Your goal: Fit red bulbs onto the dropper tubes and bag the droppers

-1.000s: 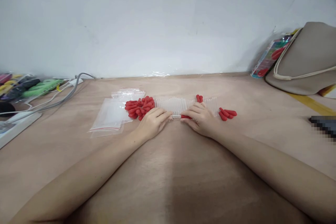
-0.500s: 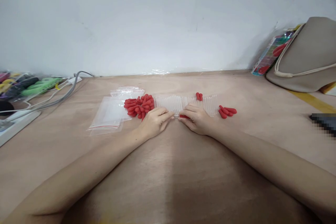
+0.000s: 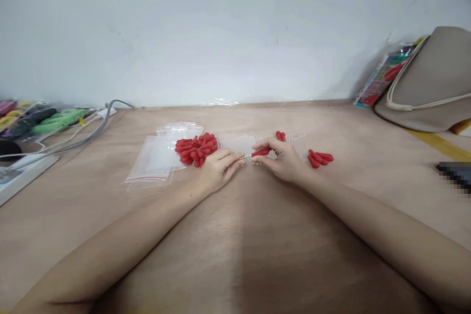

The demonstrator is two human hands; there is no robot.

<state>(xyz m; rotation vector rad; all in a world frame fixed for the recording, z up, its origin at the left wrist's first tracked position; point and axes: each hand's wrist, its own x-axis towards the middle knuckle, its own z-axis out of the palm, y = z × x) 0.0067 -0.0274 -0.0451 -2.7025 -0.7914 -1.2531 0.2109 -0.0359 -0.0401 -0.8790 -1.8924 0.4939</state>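
My left hand pinches the end of a thin clear tube just above the wooden table. My right hand pinches a red rubber cap at the tube's other end, so the two hands meet tip to tip. Behind them lies a row of clear tubes. A heap of red caps lies to the left of the row. A few more red caps lie to the right, and a pair of caps lies behind my right hand.
Clear zip bags lie left of the heap. Grey cables, a white strip and coloured packets fill the far left. A beige bag and a colourful packet lean on the white wall at the right.
Both hands have lifted slightly off the table and drawn back toward the tube row. The red cap in my right hand now shows more fully against the tube end.
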